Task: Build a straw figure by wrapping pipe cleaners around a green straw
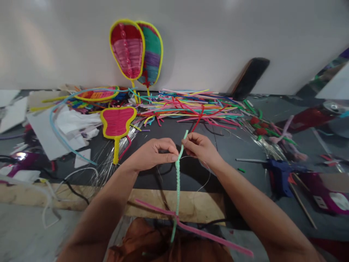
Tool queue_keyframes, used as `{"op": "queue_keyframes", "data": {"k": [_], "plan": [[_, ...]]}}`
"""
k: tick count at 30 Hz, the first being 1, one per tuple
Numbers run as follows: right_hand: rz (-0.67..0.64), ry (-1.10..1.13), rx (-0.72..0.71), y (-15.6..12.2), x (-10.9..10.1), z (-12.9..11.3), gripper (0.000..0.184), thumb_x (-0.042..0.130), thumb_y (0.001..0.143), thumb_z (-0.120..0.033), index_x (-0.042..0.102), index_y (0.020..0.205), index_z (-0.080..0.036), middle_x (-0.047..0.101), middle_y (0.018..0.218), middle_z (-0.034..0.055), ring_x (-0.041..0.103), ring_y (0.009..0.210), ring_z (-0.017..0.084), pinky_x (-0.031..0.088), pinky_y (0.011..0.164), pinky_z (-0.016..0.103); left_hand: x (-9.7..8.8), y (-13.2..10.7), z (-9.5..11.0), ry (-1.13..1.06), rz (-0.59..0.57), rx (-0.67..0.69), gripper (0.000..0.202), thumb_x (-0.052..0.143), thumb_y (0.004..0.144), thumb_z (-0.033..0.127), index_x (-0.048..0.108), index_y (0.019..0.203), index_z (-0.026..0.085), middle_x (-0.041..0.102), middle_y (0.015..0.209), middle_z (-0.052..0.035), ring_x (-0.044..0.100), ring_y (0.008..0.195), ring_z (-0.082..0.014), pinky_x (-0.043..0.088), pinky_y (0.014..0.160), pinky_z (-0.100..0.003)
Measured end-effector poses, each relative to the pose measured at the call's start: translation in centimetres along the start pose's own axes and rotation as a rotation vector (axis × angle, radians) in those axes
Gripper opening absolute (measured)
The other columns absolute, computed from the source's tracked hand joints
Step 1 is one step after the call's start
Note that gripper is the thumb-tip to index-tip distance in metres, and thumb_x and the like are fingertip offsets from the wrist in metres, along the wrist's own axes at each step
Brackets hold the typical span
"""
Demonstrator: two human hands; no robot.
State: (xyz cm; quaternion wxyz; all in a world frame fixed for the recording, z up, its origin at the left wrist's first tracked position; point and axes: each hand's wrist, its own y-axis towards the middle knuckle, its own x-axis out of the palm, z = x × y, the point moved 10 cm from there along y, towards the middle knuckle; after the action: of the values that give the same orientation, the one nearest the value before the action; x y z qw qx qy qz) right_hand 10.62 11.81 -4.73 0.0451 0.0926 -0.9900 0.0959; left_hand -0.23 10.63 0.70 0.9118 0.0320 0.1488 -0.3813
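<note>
My left hand [159, 154] pinches a mint-green pipe cleaner [178, 182] between thumb and fingertips at the top of its twisted length. My right hand [200, 145] is closed near the loose upper end, its fingertips against the green strand. A thin pale thread or wire loops below my right hand; I cannot tell whether its fingers grip it. Lower down, a pink pipe cleaner [215, 238] crosses the green one and is wound around it. Both hang over the table's front edge, above my lap.
Behind my hands lies a heap of colourful pipe cleaners [191, 109]. A pink butterfly-shaped fan [116, 123] rests at left; two oval fans [127, 51] lean on the white wall. At right are a blue glue gun [280, 176], a red can [313, 116] and a dark upright object [251, 76].
</note>
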Motion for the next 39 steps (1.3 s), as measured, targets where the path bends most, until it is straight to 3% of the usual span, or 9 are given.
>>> {"op": "queue_keyframes", "data": {"k": [5,11,14,16,23,32,39], "plan": [[-0.229,0.156,0.0,-0.9,1.7,-0.7,0.027,0.063,0.078,-0.043,0.058,0.08,-0.016,0.062,0.075,0.0005,0.052,0.053,0.006,0.029,0.039,0.015,-0.4,0.0,-0.9,-0.004,0.023,-0.042,0.017,0.066,0.076,0.034,0.069,0.075,0.017,0.056,0.08,-0.0011,0.054,0.077,-0.0127,0.042,0.076,-0.024],[-0.544,0.191,0.094,-2.7,4.9,-0.3,0.026,0.068,0.076,-0.034,0.051,0.088,-0.017,0.058,0.066,-0.0038,0.053,0.053,0.005,0.031,0.039,0.012,-0.7,0.0,-0.9,0.026,0.053,-0.068,0.017,0.067,0.074,0.035,0.069,0.074,0.018,0.052,0.079,0.0002,0.052,0.076,-0.0118,0.041,0.076,-0.024],[-0.643,0.159,0.091,-3.4,6.1,-0.1,0.028,0.065,0.078,-0.035,0.048,0.093,-0.018,0.061,0.076,-0.0007,0.059,0.06,0.008,0.036,0.04,0.013,-0.6,0.0,-1.0,0.005,0.042,-0.079,0.019,0.066,0.075,0.036,0.069,0.074,0.017,0.051,0.08,0.0002,0.052,0.072,-0.0111,0.043,0.071,-0.024],[-0.658,0.139,0.08,-3.5,6.3,0.1,0.029,0.063,0.079,-0.036,0.049,0.098,-0.019,0.062,0.083,0.0009,0.06,0.064,0.008,0.039,0.042,0.013,-0.6,0.0,-1.0,0.012,0.043,-0.068,0.018,0.065,0.076,0.036,0.069,0.075,0.018,0.051,0.081,0.0003,0.052,0.073,-0.0112,0.042,0.072,-0.024],[-0.654,0.002,0.094,-2.9,5.8,1.2,0.03,0.063,0.078,-0.042,0.059,0.085,-0.013,0.06,0.069,-0.001,0.049,0.051,0.004,0.037,0.044,0.014,-0.5,0.2,-1.1,0.055,0.032,-0.052,0.015,0.065,0.077,0.032,0.069,0.078,0.017,0.053,0.081,0.0008,0.053,0.077,-0.0113,0.04,0.078,-0.025],[-0.698,-0.108,0.012,-3.1,5.7,0.3,0.03,0.059,0.08,-0.043,0.056,0.074,-0.014,0.049,0.058,-0.0046,0.04,0.051,0.006,0.032,0.048,0.019,-0.3,0.5,-2.0,0.004,0.035,-0.09,0.014,0.066,0.076,0.031,0.069,0.076,0.017,0.054,0.08,0.0009,0.053,0.075,-0.011,0.04,0.076,-0.025],[-0.634,-0.182,-0.048,-2.7,5.3,-0.5,0.023,0.057,0.08,-0.034,0.057,0.07,-0.013,0.037,0.058,-0.0063,0.03,0.053,0.006,0.025,0.05,0.02,-0.4,0.5,-2.3,-0.043,0.066,-0.105,0.017,0.067,0.074,0.033,0.069,0.073,0.017,0.055,0.079,0.0002,0.054,0.074,-0.0121,0.041,0.076,-0.027]]}}
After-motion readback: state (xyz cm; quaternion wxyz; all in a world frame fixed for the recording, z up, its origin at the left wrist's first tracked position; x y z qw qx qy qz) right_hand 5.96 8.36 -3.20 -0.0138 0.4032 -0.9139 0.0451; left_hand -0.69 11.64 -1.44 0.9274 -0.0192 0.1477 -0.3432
